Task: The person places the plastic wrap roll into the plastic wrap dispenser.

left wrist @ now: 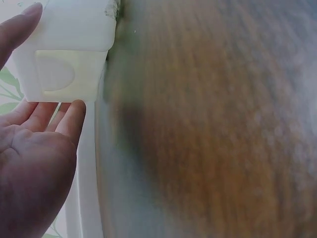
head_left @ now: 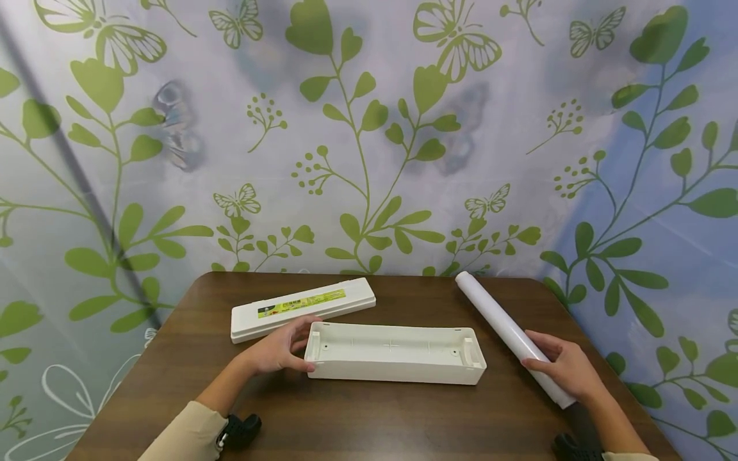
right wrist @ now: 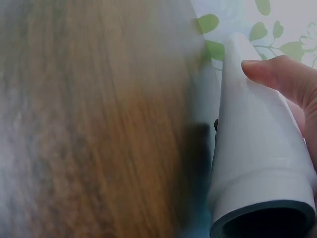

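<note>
A long white plastic box (head_left: 398, 371) rests upright on the table with its hollow side facing up. My left hand (head_left: 282, 349) grips its left end, thumb at the front and fingers at the back. In the left wrist view the box's end wall (left wrist: 62, 74) lies between thumb and fingertips. On the right, my right hand (head_left: 567, 368) holds a glossy white roll, likely cling film (head_left: 496, 314), near its close end. The right wrist view shows the roll's (right wrist: 262, 144) open, dark core, with the thumb across its side. Some right fingers are hidden behind the roll.
Behind the box and to its left lies a long white lid (head_left: 357, 291) with a yellow-green label. Everything is on a dark brown wooden table (head_left: 369, 422). A curtain with green leaves and butterflies (head_left: 369, 160) hangs directly behind the table's far edge.
</note>
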`<action>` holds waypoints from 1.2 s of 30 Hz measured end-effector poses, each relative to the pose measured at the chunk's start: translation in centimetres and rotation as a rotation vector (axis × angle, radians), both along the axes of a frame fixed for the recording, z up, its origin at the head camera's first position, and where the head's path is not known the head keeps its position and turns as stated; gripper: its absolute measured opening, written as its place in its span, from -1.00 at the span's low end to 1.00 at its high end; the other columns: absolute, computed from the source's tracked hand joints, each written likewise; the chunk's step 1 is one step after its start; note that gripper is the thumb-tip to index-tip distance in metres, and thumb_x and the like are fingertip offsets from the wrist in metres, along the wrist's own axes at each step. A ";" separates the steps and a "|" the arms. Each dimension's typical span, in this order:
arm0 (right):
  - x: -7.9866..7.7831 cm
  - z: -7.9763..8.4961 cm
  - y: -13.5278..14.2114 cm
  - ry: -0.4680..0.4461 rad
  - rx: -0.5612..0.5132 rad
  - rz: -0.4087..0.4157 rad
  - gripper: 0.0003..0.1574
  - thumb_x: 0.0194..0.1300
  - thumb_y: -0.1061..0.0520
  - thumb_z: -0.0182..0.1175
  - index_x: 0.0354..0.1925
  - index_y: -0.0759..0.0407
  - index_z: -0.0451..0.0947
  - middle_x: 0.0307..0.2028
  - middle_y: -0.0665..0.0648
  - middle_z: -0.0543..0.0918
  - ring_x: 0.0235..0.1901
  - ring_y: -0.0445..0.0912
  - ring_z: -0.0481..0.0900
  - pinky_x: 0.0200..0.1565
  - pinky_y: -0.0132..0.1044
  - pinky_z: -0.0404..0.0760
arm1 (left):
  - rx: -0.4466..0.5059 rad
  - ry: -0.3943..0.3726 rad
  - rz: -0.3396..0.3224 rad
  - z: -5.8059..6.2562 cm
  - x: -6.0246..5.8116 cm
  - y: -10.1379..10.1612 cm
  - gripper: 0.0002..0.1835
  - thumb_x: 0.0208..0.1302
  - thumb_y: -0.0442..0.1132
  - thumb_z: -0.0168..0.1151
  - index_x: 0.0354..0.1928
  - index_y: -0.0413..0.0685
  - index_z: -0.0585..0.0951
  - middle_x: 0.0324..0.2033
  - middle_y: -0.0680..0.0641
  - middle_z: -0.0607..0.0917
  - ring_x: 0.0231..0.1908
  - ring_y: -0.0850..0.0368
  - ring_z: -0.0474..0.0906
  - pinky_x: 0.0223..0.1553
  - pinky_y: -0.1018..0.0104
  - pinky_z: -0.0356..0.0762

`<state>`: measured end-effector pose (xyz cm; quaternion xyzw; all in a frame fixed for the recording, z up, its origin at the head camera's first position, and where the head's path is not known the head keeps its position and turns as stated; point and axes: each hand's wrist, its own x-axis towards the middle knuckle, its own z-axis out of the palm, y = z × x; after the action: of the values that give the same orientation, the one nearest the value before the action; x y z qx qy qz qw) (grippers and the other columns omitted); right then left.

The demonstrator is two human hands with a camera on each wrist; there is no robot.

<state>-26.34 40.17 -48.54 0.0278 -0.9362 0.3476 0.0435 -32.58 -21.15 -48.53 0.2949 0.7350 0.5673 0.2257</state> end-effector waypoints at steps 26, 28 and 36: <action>0.4 2.1 -2.2 0.076 -0.071 0.028 -0.12 0.14 -0.02 0.56 0.34 0.26 0.52 0.17 0.39 0.66 -0.16 -0.46 0.61 -0.29 -0.39 0.66 | -0.032 0.022 0.025 -0.3 0.8 -0.1 0.05 0.09 -0.30 0.58 0.52 -0.19 0.11 0.47 -0.23 0.28 0.53 -0.25 0.16 0.34 0.41 0.45; 0.4 2.2 -2.3 0.083 -0.076 0.041 -0.13 0.13 -0.01 0.56 0.33 0.26 0.52 0.17 0.39 0.66 -0.17 -0.45 0.61 -0.29 -0.39 0.66 | -0.027 0.020 0.023 -0.3 0.9 0.0 0.04 0.08 -0.31 0.59 0.51 -0.17 0.13 0.46 -0.23 0.28 0.53 -0.25 0.17 0.33 0.42 0.45; 0.7 3.1 -2.6 0.123 -0.102 0.107 -0.16 0.13 0.05 0.56 0.32 0.27 0.53 0.12 0.37 0.69 -0.19 -0.40 0.64 -0.31 -0.36 0.65 | -0.028 0.038 0.028 -0.4 1.6 0.2 0.04 0.07 -0.31 0.59 0.51 -0.17 0.14 0.45 -0.23 0.29 0.52 -0.25 0.18 0.33 0.43 0.44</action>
<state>-25.59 37.58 -45.40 0.0968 -0.9100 0.3943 0.0837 -30.98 -20.93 -48.94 0.2919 0.7512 0.5543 0.2079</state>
